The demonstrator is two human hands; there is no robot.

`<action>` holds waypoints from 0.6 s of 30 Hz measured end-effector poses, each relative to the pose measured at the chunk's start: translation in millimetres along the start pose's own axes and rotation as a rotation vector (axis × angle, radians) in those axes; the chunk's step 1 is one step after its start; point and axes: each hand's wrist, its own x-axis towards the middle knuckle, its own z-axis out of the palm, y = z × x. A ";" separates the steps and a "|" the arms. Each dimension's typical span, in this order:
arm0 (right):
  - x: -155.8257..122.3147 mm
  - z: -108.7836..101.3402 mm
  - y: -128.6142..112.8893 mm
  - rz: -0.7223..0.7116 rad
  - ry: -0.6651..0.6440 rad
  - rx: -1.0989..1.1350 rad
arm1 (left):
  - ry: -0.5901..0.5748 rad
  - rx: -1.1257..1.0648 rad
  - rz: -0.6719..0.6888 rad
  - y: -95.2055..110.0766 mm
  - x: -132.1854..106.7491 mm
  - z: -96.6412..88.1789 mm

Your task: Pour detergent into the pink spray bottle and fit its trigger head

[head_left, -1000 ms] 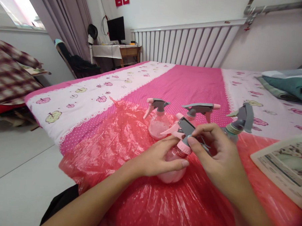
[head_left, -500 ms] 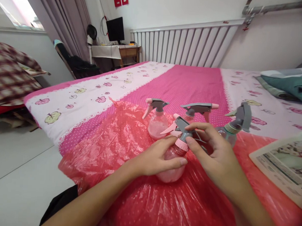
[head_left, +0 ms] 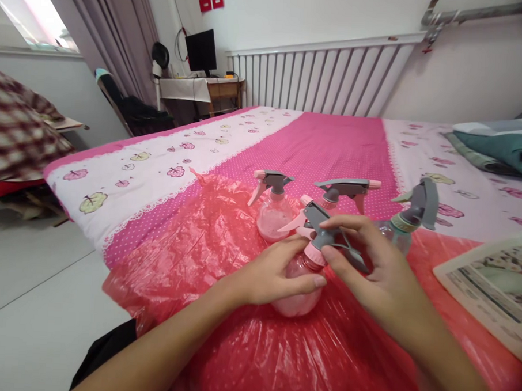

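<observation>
A small pink spray bottle (head_left: 297, 301) stands on the red plastic sheet (head_left: 223, 257) over the bed. My left hand (head_left: 275, 274) is wrapped round the bottle's round body. My right hand (head_left: 370, 263) grips its grey trigger head (head_left: 324, 224), thumb below and fingers over the top. Two more pink spray bottles, one (head_left: 272, 210) at the left and one (head_left: 345, 190) behind my fingers, stand just beyond. A green-collared spray bottle (head_left: 409, 216) stands to the right.
A printed paper or booklet (head_left: 490, 286) lies at the right on the sheet. Folded green and grey bedding (head_left: 496, 148) sits at the far right. The bed's left edge (head_left: 78, 210) drops to a white floor. A desk with a monitor (head_left: 201, 50) stands by the far wall.
My right hand's fingers have shifted on the trigger head, turning it slightly. The bottle and my left hand stay in the same place.
</observation>
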 end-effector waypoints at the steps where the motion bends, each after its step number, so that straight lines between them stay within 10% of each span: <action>1: -0.2 -1.0 -0.2 -0.002 -0.005 -0.002 | 0.001 -0.004 0.006 -0.1 0.1 0.0; 18: -3.5 -4.5 -8.0 -0.006 0.044 0.107 | -0.002 -0.057 0.043 -0.5 -0.2 -0.3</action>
